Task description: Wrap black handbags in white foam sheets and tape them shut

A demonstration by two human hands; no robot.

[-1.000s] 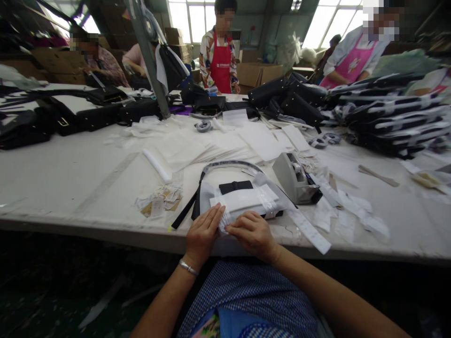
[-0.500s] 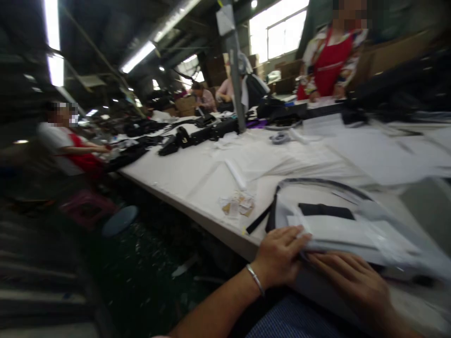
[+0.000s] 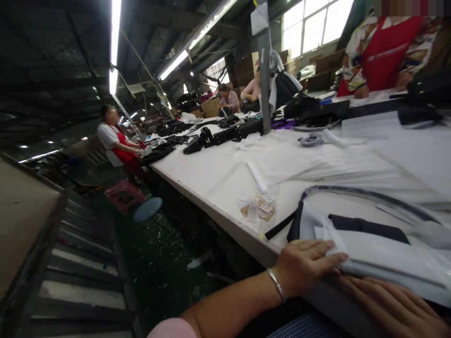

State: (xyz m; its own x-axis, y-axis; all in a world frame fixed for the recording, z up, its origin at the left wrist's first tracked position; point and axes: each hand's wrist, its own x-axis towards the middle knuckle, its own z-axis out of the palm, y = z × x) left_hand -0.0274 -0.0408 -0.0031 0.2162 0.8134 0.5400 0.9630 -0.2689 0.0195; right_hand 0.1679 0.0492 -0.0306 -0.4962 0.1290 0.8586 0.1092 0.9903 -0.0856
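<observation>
On the near edge of the white table lies a flat, pale bundle in clear plastic (image 3: 380, 263), with a dark strip (image 3: 368, 227) across it. A long dark strap (image 3: 369, 192) curves behind the bundle, and a short black strap end (image 3: 280, 225) sticks out to its left. My left hand (image 3: 305, 263), with a silver bangle on the wrist, grips the bundle's near left corner, fingertips on top and thumb hidden. Along its front edge, my right hand (image 3: 394, 305) lies with fingers stretched out. Its fingertips are partly behind the left hand.
Paper tags (image 3: 259, 209) and a white roll (image 3: 256, 176) lie on the table (image 3: 218, 183). Stacked white sheets (image 3: 334, 164) and a grey coil (image 3: 310, 140) are farther back. A metal post (image 3: 264, 84) rises from the table. Co-workers stand around it; stools (image 3: 148, 210) are left.
The view has swung left and down, so the table and people sit farther right in the picture. Both hands stay at the bundle's near edge; a slatted structure shows more clearly at lower left.
</observation>
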